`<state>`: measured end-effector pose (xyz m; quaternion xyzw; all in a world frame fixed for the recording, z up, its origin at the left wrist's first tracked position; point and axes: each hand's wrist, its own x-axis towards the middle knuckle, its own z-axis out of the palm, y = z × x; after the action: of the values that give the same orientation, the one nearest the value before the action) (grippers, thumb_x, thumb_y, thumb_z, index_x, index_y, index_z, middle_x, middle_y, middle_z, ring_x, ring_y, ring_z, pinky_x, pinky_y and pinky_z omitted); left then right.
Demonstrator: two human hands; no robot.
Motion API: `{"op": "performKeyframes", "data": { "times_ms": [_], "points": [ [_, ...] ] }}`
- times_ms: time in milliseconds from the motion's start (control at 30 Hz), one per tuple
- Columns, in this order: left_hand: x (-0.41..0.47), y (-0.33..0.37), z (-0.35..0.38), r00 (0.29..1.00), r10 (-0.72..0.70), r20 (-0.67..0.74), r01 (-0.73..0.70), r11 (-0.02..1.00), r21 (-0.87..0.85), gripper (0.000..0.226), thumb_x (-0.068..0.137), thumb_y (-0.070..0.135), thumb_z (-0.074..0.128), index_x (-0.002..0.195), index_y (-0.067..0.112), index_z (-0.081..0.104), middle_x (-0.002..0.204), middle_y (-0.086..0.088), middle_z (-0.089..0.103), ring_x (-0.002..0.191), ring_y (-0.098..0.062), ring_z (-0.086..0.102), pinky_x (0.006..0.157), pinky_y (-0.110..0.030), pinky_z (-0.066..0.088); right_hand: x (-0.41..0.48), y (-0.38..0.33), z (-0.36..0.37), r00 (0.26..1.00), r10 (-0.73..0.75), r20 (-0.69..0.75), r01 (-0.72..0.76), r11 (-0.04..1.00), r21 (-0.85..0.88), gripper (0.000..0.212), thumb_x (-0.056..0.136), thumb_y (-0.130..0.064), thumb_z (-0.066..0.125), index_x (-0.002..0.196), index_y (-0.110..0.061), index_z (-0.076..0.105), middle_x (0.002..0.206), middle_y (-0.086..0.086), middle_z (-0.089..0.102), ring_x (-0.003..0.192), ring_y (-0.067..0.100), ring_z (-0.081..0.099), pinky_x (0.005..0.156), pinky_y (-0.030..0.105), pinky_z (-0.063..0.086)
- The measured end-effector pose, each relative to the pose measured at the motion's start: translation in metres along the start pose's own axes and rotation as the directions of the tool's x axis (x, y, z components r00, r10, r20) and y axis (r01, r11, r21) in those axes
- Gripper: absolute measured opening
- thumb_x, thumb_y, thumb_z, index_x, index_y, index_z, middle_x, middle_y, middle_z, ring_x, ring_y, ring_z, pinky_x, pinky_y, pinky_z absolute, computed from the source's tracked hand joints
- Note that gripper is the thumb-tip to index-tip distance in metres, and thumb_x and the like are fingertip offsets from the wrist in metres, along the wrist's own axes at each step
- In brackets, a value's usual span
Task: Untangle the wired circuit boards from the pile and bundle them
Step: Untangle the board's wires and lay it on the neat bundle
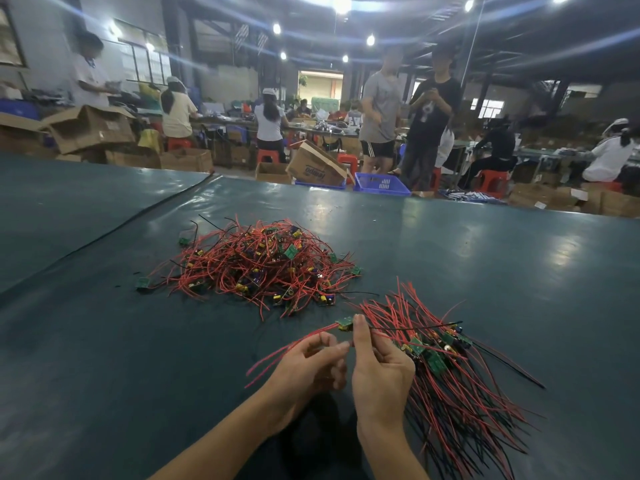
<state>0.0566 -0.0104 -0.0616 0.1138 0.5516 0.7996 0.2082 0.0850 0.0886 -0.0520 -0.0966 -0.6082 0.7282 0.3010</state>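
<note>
Cardboard boxes (93,129) and workers (176,114) are seen across the hall. The bench (485,258) is surfaced slick and teal. Light, springy wires (194,268) knot the pile (256,268) mid-bench; a bundle (450,375) lies at right. One board (344,323) is pinched by right hand (381,372) fingers, its red wires held in the left hand (308,368). It is best drawn by the stiff board, the joints likely fragile.

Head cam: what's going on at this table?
A person is sorting wired boards at a green table. The right hand pinches one small circuit board and the left hand holds its red wires. A sorted bundle lies fanned out beside the right hand. The tangled pile sits farther back, with plenty left in it.
</note>
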Motion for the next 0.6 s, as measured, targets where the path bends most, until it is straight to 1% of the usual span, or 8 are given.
{"op": "performKeyframes", "data": {
  "times_ms": [100,133,167,233,300,433,500,600],
  "points": [
    [-0.0026,-0.0017,0.0061,0.991,0.13,-0.019,-0.126,0.984,0.124,0.051,0.069,0.065,0.074,0.076,0.015,0.066,0.074,-0.009,0.063,0.067,-0.021,0.061,0.067,-0.031,0.052,-0.0028,0.0021,0.0012,0.999,0.003,0.04,-0.001,0.999,-0.042,0.028,0.087,-0.03,0.068,0.066,-0.014,0.076,0.064,0.009,0.069,0.062,0.024,0.066,0.059,0.037,0.058],
    [-0.0024,-0.0013,0.0069,0.986,0.154,-0.068,-0.144,0.98,0.135,0.059,0.069,0.069,0.069,0.081,0.011,0.071,0.081,-0.014,0.069,0.075,-0.026,0.066,0.073,-0.036,0.055,-0.0048,0.0021,0.0023,0.998,-0.006,0.064,0.009,0.999,-0.045,0.025,0.086,-0.032,0.068,0.069,-0.016,0.077,0.067,0.008,0.071,0.064,0.023,0.067,0.06,0.034,0.058],
    [-0.0017,-0.0007,0.0069,0.978,0.171,-0.117,-0.155,0.979,0.135,0.062,0.071,0.069,0.064,0.085,0.009,0.073,0.086,-0.017,0.072,0.079,-0.03,0.068,0.077,-0.039,0.056,-0.0069,0.0016,0.0037,0.996,-0.019,0.086,0.023,0.999,-0.042,0.022,0.083,-0.033,0.067,0.071,-0.018,0.077,0.068,0.006,0.071,0.064,0.018,0.068,0.058,0.028,0.056],
    [0.0004,0.0011,0.0044,0.965,0.191,-0.178,-0.169,0.977,0.132,0.056,0.073,0.065,0.059,0.075,0.011,0.075,0.073,-0.013,0.07,0.068,-0.025,0.065,0.067,-0.032,0.056,-0.0099,-0.0001,0.0057,0.994,-0.031,0.107,0.035,0.999,-0.036,0.018,0.081,-0.03,0.068,0.07,-0.019,0.077,0.067,0.005,0.071,0.06,0.013,0.066,0.055,0.021,0.053],
    [0.0005,0.0039,0.0018,0.965,0.188,-0.182,-0.169,0.979,0.114,0.05,0.073,0.063,0.061,0.066,0.015,0.072,0.062,-0.005,0.064,0.058,-0.017,0.058,0.058,-0.026,0.05,-0.0095,0.0003,0.0061,0.994,-0.032,0.103,0.037,0.998,-0.047,0.02,0.084,-0.022,0.071,0.066,-0.02,0.077,0.066,0.007,0.069,0.058,0.013,0.062,0.054,0.022,0.052],
    [0.0019,0.0028,0.0003,0.974,0.16,-0.162,-0.144,0.984,0.108,0.054,0.074,0.064,0.062,0.08,0.012,0.075,0.071,-0.012,0.067,0.057,-0.014,0.059,0.057,-0.024,0.048,-0.0084,-0.0022,0.0047,0.992,-0.044,0.122,0.046,0.999,-0.011,0.022,0.086,-0.01,0.071,0.066,-0.018,0.078,0.07,0.018,0.066,0.057,0.008,0.062,0.052,0.016,0.051],
    [0.0018,0.0029,0.0014,0.969,0.189,-0.158,-0.169,0.976,0.135,0.047,0.074,0.061,0.064,0.077,0.015,0.075,0.068,-0.007,0.066,0.058,-0.013,0.06,0.056,-0.024,0.048,-0.0081,-0.0032,0.0047,0.991,-0.038,0.125,0.039,0.999,-0.003,0.02,0.086,-0.01,0.071,0.068,-0.014,0.078,0.068,0.016,0.067,0.056,0.008,0.061,0.052,0.016,0.05],
    [0.0032,0.0032,0.0003,0.956,0.226,-0.187,-0.206,0.971,0.118,0.041,0.067,0.053,0.071,0.072,0.012,0.07,0.066,-0.005,0.063,0.062,-0.016,0.059,0.059,-0.027,0.048,-0.0064,-0.0028,0.0057,0.99,0.061,0.124,-0.066,0.997,0.04,0.023,0.089,-0.015,0.069,0.068,-0.013,0.079,0.07,0.013,0.072,0.062,0.014,0.067,0.057,0.019,0.054]
  ]
}}
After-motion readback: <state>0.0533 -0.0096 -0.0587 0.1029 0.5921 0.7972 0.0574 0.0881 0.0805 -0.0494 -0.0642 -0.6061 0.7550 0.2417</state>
